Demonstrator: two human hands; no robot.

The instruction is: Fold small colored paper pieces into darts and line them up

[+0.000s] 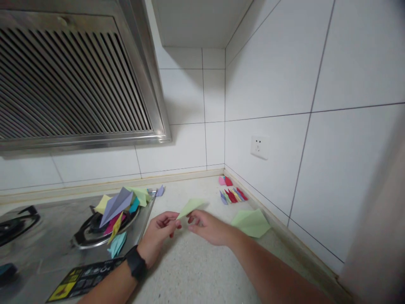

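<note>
Over the countertop, a pale green folded paper (191,207) is held up between both hands. My left hand (163,228), a black watch on its wrist, pinches the paper's lower left tip between thumb and fingers. At the paper's lower right edge, the curled fingers of my right hand (205,226) grip it; their tips are partly hidden. A larger pale green sheet (251,223), with creases, lies beyond my right wrist. Small folded paper pieces in several colours (233,195) stand in a row near the wall corner, with pink and red ones (225,181) behind them.
To the left is a steel gas stove (57,215). Paper planes, including a purple one (117,204), and other folded papers are heaped on its right burner. A range hood (79,80) hangs above. Tiled walls with a socket (259,147) border the counter (196,270).
</note>
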